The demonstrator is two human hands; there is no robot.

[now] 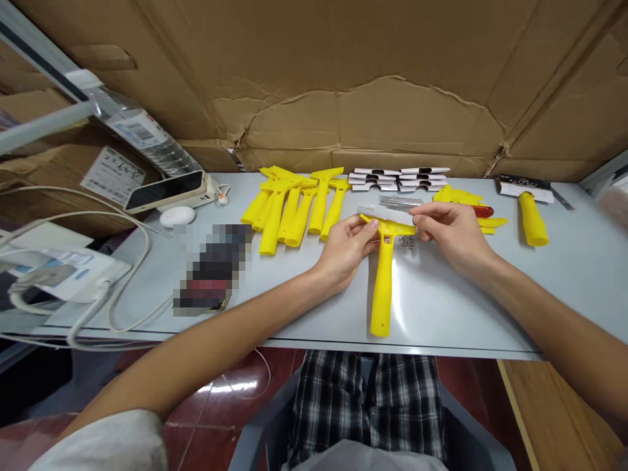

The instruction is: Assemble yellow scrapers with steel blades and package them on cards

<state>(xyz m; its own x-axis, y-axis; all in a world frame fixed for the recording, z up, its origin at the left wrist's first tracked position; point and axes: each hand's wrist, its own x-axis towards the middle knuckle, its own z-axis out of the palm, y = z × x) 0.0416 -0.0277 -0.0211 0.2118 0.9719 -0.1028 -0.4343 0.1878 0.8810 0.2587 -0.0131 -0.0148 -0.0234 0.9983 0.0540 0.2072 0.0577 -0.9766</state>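
Left hand (346, 252) clamps one yellow scraper handle (381, 288) over the tabletop (466, 307); right hand (449, 232) pinches one blade (387, 214) at its head. One covered scraper (533, 222) lies rightward, two stacks of white covers (375, 171) behind.

- Left arm (230, 335) slants forward and inward, bare.
- Left hand (343, 250) grips, thumb (371, 229) extended, fingers (351, 224) curled.
- Right arm (549, 311) slants inward too, bare.
- Right hand (451, 232) pinches, near the left, back turned up.

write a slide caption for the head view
Left hand gripping a yellow plastic T-shaped handle, right hand at the thin silver metal blade along its top.
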